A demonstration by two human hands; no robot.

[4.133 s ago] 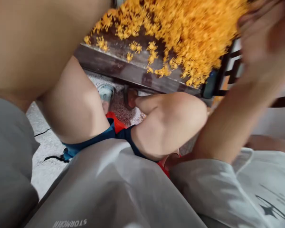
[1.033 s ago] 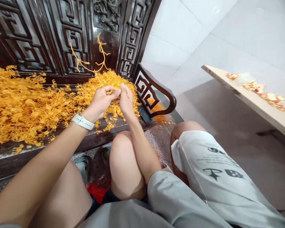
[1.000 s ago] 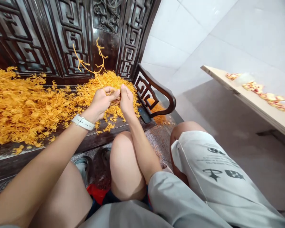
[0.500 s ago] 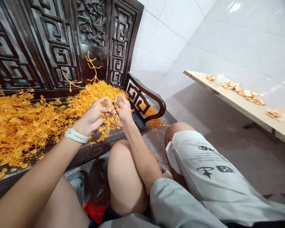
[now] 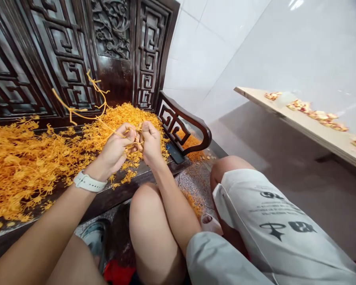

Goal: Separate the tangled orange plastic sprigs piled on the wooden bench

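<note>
My left hand (image 5: 116,147) and my right hand (image 5: 150,141) meet over the dark wooden bench, both with fingers closed. A thin orange branched plastic strand (image 5: 83,116) runs out from my left fingers to the upper left, its forked ends in the air. Its other end passes between both hands, where my right thumb and fingertips pinch it; the exact grip is partly hidden. Behind and under my hands lies a heap of small orange plastic pieces (image 5: 127,113). A larger pile of orange branched pieces (image 5: 14,166) covers the bench to the left.
The bench's carved armrest (image 5: 206,136) curves at the right, with a dark phone (image 5: 175,152) beside it. Orange bits (image 5: 192,200) lie on the floor. A wooden board table (image 5: 284,111) with red-and-yellow items stands right. Another person's leg in pale shorts (image 5: 255,209) is close by.
My hands have drawn slightly left and closer together. The strand's free branches have swung left and lower. The view has shifted a little.
</note>
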